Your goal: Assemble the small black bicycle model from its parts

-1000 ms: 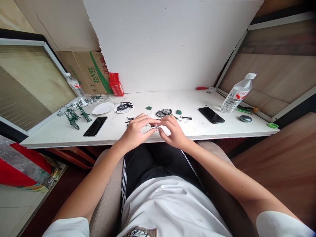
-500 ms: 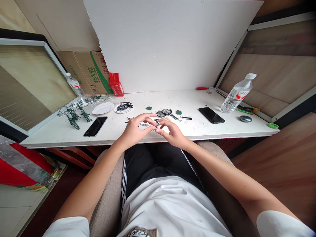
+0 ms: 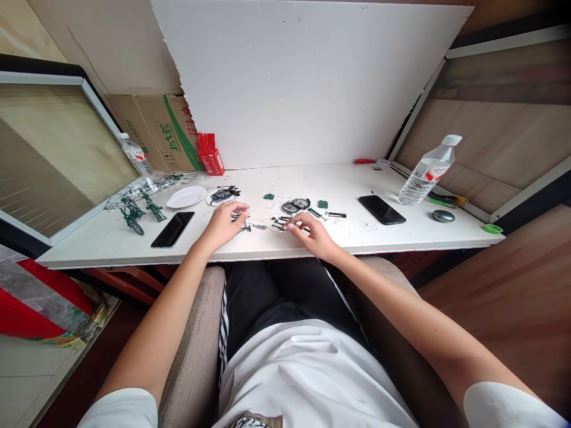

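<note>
My left hand (image 3: pixel 223 227) hovers over the desk with thumb and fingers apart, beside some small black parts (image 3: pixel 244 227). My right hand (image 3: pixel 313 236) is closed in a pinch at the desk's front; what sits between its fingertips is too small to name. Thin black pieces (image 3: pixel 277 223) lie just left of those fingertips. Behind the right hand are two small black spoked wheels (image 3: pixel 296 205), partly overlapping. A green block (image 3: pixel 323 204) and a black strip (image 3: pixel 336 214) lie to their right, and another green piece (image 3: pixel 269 196) to their left.
On the left are a phone (image 3: pixel 172 229), white plates (image 3: pixel 185 197), one bearing black parts (image 3: pixel 225 194), and green miniature bicycles (image 3: pixel 132 215). On the right stand a water bottle (image 3: pixel 429 171), a second phone (image 3: pixel 382 209) and a round metal tin (image 3: pixel 443 216). A white board (image 3: pixel 312 83) closes the back.
My hands were together over the desk, fingertips meeting at a small part. The left has moved away to the left and opened; the right has stayed nearly in place, lowered slightly.
</note>
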Demonstrator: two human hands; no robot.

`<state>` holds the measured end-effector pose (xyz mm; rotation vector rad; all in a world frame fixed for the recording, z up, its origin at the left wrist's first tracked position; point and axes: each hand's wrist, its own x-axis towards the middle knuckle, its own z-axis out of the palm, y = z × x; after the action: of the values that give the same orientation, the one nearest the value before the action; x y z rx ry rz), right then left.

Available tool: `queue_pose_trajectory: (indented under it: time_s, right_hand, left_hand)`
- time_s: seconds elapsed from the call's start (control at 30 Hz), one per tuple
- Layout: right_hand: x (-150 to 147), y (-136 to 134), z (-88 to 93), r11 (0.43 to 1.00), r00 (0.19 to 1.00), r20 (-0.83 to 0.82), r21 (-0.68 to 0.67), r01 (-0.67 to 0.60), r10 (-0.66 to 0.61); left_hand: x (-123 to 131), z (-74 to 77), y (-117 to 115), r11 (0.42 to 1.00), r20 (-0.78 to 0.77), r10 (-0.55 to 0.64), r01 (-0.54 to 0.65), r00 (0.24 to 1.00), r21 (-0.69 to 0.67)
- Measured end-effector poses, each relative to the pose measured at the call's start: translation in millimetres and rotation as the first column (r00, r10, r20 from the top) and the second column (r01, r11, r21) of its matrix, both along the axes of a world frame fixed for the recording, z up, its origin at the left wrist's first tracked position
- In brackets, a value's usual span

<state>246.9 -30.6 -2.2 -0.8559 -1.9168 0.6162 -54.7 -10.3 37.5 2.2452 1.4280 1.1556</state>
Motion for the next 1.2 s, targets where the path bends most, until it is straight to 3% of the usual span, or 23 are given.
queue_pose_trajectory:
  time_s: [0.17,0.33,0.5,0.73,0.83,0.93,1.03,1.2]
  right_hand:
    - [10,16,-15.2,0.991,0.997,-0.039,-0.12,0.057,-0.062]
    - [11,15,-16.9,0.99,0.996,-0.04,-0.125,0.071,-0.077]
    - [8,12,-12.6,0.992,0.999,-0.025,-0.118,0.036,-0.039]
    - [8,14,-12.7,0.983,0.997,-0.081,-0.184,-0.007,-0.008]
    - [6,11,-13.5,0.99,0.997,-0.047,-0.124,0.059,-0.065]
    - [2,4,-14.7,0.995,0.994,0.052,0.031,0.099,-0.1]
    - [0,-1,-15.1,0.987,0.989,0.117,0.143,0.076,-0.093]
    - [1,-2,-14.0,0.989,0.99,0.116,0.126,0.071,-0.086]
  left_hand:
    - [-33,-29.8,28,0.99,-0.072,0.135,-0.137,0.988,-0.037]
    - [-41,-54.8,39,0.951,-0.08,0.285,-0.292,0.955,-0.104]
    - [-36,-62.6,37,0.937,-0.083,0.294,-0.305,0.952,-0.172]
    - [-39,-68.3,38,0.949,-0.072,0.292,-0.299,0.954,-0.105]
    - [-40,-70.6,41,0.966,0.017,0.249,-0.248,0.968,-0.076]
    - [-39,-70.4,43,0.978,0.209,0.189,-0.166,0.96,-0.123]
    - [-38,-68.7,44,0.976,0.419,0.176,-0.103,0.891,-0.191]
    - [-40,-68.3,45,0.971,0.59,0.201,-0.079,0.782,-0.226]
